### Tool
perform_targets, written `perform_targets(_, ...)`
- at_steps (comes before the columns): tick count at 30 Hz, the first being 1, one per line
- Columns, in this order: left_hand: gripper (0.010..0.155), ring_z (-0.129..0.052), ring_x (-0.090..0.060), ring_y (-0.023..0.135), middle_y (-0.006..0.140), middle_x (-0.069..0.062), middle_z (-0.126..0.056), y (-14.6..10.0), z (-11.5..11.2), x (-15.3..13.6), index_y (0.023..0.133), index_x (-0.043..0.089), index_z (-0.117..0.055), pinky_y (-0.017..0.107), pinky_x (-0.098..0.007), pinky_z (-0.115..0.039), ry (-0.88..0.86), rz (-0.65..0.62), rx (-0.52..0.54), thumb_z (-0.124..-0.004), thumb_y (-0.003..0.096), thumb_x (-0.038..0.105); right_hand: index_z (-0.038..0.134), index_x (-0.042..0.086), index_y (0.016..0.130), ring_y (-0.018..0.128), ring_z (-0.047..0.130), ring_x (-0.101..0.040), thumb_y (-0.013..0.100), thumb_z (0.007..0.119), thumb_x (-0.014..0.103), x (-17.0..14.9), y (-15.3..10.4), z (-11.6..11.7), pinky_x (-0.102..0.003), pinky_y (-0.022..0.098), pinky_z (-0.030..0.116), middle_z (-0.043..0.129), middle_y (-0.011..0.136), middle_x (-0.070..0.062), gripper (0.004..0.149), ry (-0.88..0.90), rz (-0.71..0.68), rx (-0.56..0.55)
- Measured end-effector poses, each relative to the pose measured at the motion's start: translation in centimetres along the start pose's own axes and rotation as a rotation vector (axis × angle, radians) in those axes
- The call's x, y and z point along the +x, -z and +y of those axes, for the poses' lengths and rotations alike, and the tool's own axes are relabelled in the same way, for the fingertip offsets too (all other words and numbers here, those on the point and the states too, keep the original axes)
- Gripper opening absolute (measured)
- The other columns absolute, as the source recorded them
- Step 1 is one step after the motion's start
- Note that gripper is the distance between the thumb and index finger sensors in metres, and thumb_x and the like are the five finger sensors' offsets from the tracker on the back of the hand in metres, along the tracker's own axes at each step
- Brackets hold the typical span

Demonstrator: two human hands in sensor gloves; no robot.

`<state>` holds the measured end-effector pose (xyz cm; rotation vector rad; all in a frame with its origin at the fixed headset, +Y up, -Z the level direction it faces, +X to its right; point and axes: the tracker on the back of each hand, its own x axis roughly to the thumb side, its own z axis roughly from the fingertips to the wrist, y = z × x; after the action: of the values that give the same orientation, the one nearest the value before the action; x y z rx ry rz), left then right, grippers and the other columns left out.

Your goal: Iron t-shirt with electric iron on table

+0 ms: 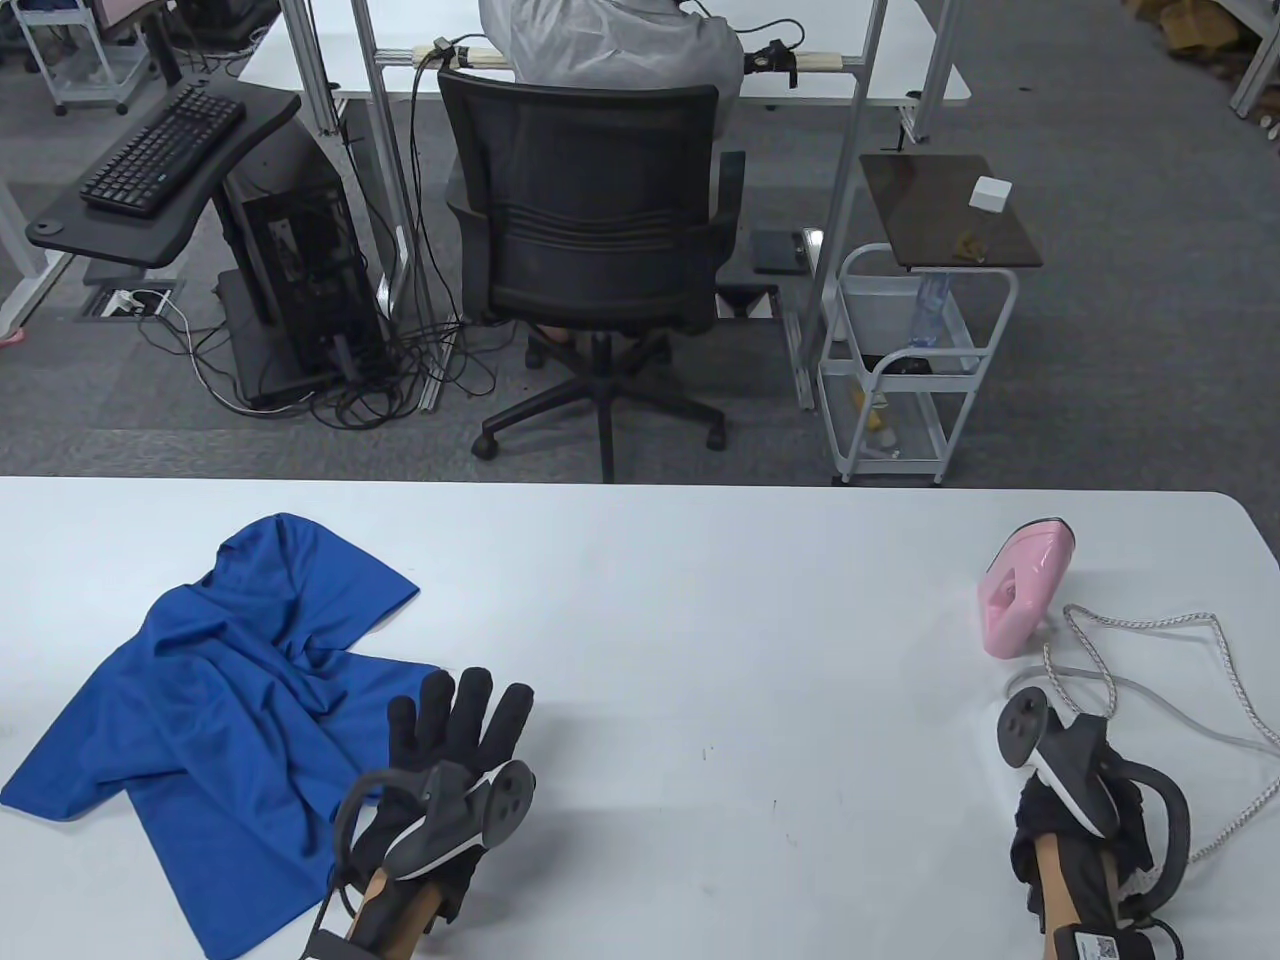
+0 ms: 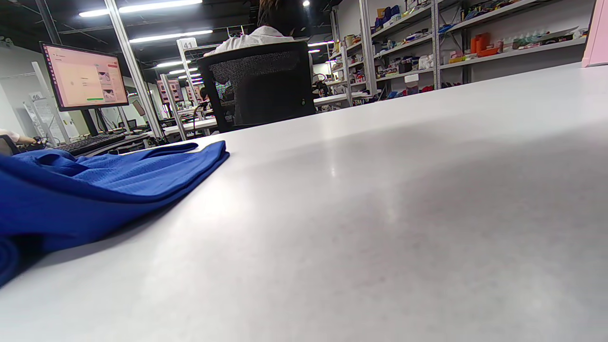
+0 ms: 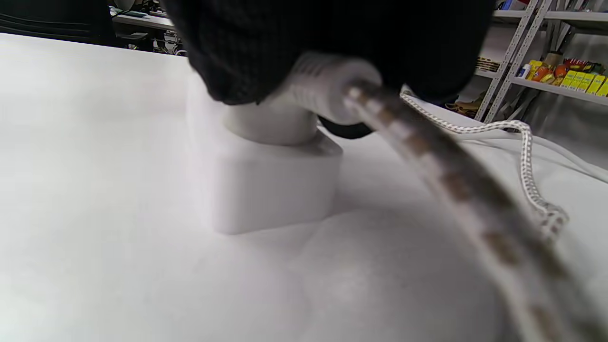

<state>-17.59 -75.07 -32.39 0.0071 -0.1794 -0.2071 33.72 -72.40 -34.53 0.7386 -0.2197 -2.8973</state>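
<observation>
A crumpled blue t-shirt (image 1: 220, 700) lies on the left of the white table (image 1: 700, 600); it also shows in the left wrist view (image 2: 95, 185). My left hand (image 1: 460, 720) rests flat on the table with fingers spread, at the shirt's right edge, holding nothing. A pink electric iron (image 1: 1022, 588) stands upright at the far right; its pink edge shows in the left wrist view (image 2: 596, 33). Its braided cord (image 1: 1230, 690) loops on the table. My right hand (image 1: 1045, 770) is below the iron; in the right wrist view its fingers (image 3: 332, 38) grip the cord end at the white plug (image 3: 270, 185).
The cord (image 3: 456, 180) loops across the table's right corner, near the right edge. Beyond the far edge stand an office chair (image 1: 600, 230) with a seated person and a white wire cart (image 1: 915, 370).
</observation>
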Motion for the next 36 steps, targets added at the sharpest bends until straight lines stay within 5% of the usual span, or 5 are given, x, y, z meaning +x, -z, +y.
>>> perform_targets(5,0.083,-0.029,-0.048,0.110,0.121,-0.010,-0.020,0.1,-0.1,0.1,0.110,0.034,-0.011,0.075,-0.066,-0.030,0.003,-0.003,-0.010,-0.055,0.0460,0.060,0.054,0.022,0.110,0.091,0.076,-0.046,0.044,0.079,0.045,-0.2,-0.1,0.9,-0.063,0.062,0.067,0.053,0.110,-0.024,0.074,0.114,-0.057,0.079)
perform_targets(8,0.083,-0.029,-0.048,0.110,0.121,-0.010,-0.020,0.0,-0.1,0.2,0.110,0.034,-0.011,0.074,-0.066,-0.030,0.003,-0.007,-0.016,-0.055,0.0459,0.060,0.046,0.026,0.111,0.097,0.068,-0.048,0.044,0.076,0.048,0.4,0.0,1.4,-0.067,0.065,0.062,0.040,0.115,-0.022,0.077,0.088,-0.067,0.113)
perform_targets(27,0.083,-0.029,-0.048,0.110,0.121,-0.010,-0.020,-0.4,1.2,0.2,0.110,0.034,-0.011,0.074,-0.066,-0.030,-0.019,-0.015,0.021,-0.056,0.0458,0.060,0.049,0.019,0.110,0.103,0.045,-0.053,0.048,0.072,0.048,0.8,1.2,2.0,-0.074,0.068,0.049,0.027,0.117,-0.013,0.073,0.167,-0.087,0.212)
perform_targets(31,0.082,-0.029,-0.048,0.111,0.121,-0.010,-0.022,-0.6,2.8,-1.2,0.111,0.034,-0.013,0.075,-0.066,-0.030,-0.045,0.018,0.066,-0.055,0.0460,0.060,0.050,0.021,0.110,0.104,0.043,-0.053,0.046,0.073,0.049,0.6,0.3,1.2,-0.074,0.068,0.049,0.023,0.117,-0.012,0.074,0.176,-0.099,0.070)
perform_targets(36,0.073,-0.034,-0.048,0.111,0.122,-0.011,-0.031,-1.4,5.0,-7.4,0.114,0.033,-0.030,0.074,-0.066,-0.032,-0.114,0.215,0.143,-0.055,0.0485,0.054,0.051,0.021,0.110,0.100,0.059,-0.053,0.046,0.073,0.049,1.5,-1.8,-1.8,-0.072,0.065,0.057,0.042,0.116,-0.016,0.073,0.266,-0.182,-0.127)
